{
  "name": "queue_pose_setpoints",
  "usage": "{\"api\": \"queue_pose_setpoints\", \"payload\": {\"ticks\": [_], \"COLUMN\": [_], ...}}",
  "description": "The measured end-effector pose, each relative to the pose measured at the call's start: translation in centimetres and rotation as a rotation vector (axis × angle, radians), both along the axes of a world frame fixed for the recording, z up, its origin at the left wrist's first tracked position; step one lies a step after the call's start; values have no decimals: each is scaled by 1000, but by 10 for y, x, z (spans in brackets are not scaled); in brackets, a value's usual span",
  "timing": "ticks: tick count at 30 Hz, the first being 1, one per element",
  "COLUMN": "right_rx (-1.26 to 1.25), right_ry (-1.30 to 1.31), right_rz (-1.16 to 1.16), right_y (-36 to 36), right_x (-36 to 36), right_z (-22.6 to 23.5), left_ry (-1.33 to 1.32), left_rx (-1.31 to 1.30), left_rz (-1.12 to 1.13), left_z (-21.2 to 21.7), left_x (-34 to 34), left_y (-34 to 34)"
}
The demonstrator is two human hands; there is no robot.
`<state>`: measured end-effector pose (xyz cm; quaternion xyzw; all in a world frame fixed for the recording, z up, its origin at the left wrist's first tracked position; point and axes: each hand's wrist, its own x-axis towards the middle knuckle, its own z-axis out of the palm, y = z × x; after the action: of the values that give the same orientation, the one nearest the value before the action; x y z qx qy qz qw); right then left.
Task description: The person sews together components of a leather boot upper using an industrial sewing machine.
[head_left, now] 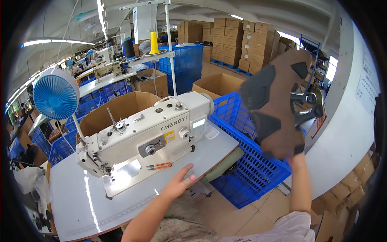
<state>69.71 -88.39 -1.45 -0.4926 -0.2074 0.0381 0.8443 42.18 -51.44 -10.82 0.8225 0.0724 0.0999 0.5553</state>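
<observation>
The bench (72,201) is smooth and pale. By its near edge, your left hand (181,182) is empty, fingers loosely spread. Past its right corner, your right hand (298,158) holds the brown-and-black piece (278,105); its hidden fingers' grip, I can't tell. Lift it clear of the blue crate (258,181). Snips (159,165) and a sewing machine (125,139) sit on the bench; boxes (229,40) stand far behind.

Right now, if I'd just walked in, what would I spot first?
Probably the big brown and black piece, raised and a bit blurred at the right, at the end of the person's right arm. Next might come the white sewing machine on the table, left of the middle. The bright blue fan stands out at the left, and a yellow thread cone up above the machine.
</observation>
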Motion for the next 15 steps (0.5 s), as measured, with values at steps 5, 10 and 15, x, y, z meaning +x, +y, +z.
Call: {"api": "queue_pose_setpoints", "payload": {"ticks": [5,10,15], "right_rx": [-515,-953,-296], "right_ry": [-393,-815,-162], "right_rz": [354,929,1278], "right_y": [118,156,195], "right_x": [-138,-214,-214], "right_z": [-73,-127,-86], "left_ry": [-381,-451,-463], "left_rx": [-894,-1088,-639], "left_rz": [-126,309,587], "left_z": [15,3,13], "left_x": [-37,-146,-240], "left_y": [-37,-15,-5]}}
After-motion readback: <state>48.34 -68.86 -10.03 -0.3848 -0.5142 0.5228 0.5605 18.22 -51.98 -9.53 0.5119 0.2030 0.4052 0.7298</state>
